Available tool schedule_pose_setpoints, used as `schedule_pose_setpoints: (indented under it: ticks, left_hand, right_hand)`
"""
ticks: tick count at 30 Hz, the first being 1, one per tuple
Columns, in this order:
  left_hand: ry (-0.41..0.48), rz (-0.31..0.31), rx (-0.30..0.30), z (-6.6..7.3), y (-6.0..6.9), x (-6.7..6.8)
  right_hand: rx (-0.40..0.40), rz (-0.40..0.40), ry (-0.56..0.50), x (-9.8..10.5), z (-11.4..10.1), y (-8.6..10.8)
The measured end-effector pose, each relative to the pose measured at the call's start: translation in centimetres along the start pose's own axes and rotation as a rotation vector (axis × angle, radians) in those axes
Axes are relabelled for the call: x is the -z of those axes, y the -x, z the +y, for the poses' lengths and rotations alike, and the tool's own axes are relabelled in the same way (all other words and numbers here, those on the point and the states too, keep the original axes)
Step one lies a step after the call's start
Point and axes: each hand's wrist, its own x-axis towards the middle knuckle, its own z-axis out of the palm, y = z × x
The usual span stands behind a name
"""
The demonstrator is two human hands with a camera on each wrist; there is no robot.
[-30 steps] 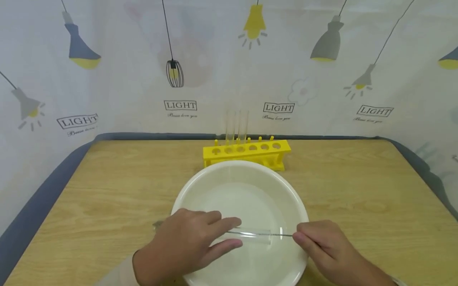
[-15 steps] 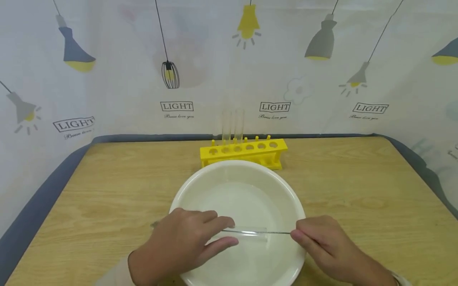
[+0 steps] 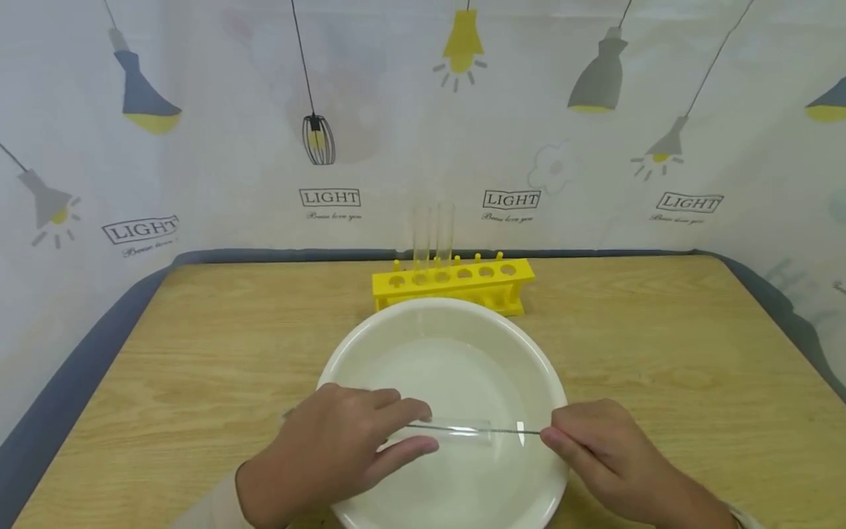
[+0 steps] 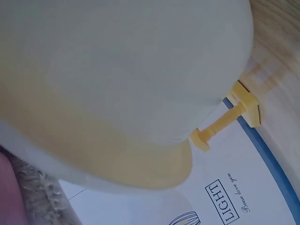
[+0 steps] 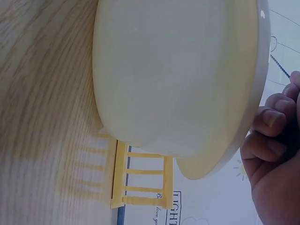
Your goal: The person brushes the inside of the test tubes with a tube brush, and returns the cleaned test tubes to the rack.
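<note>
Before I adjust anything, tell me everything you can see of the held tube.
The tube is clear, colourless and straight, apparently glass, with a bright highlight along it. It lies crosswise over the basin, its open end to the right. The left grip holds it, thumb and forefinger on either side, hiding much of its length. A thin twisted wire runs in through the open end.

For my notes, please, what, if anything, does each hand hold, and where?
Left hand: clear tube, by its left portion; right hand: wire, by one end.
</note>
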Motion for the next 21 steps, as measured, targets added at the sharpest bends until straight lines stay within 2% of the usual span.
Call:
schedule_pose_setpoints:
  ticks: [11,15,21]
  left_hand:
    - [0.013,-0.009,0.019,-0.18,0.08,-0.06]
    - [0.010,-0.007,0.022,-0.27,0.14,-0.04]
    - [-0.016,0.067,-0.017,-0.59,0.14,-0.09]
  right_hand:
    - [0.059,0.099,-0.026,-0.15,-0.17,-0.47]
    - [0.015,0.109,-0.021,-0.06,-0.17,-0.23]
    - [-0.037,0.135,-0.061,0.26,0.11,0.08]
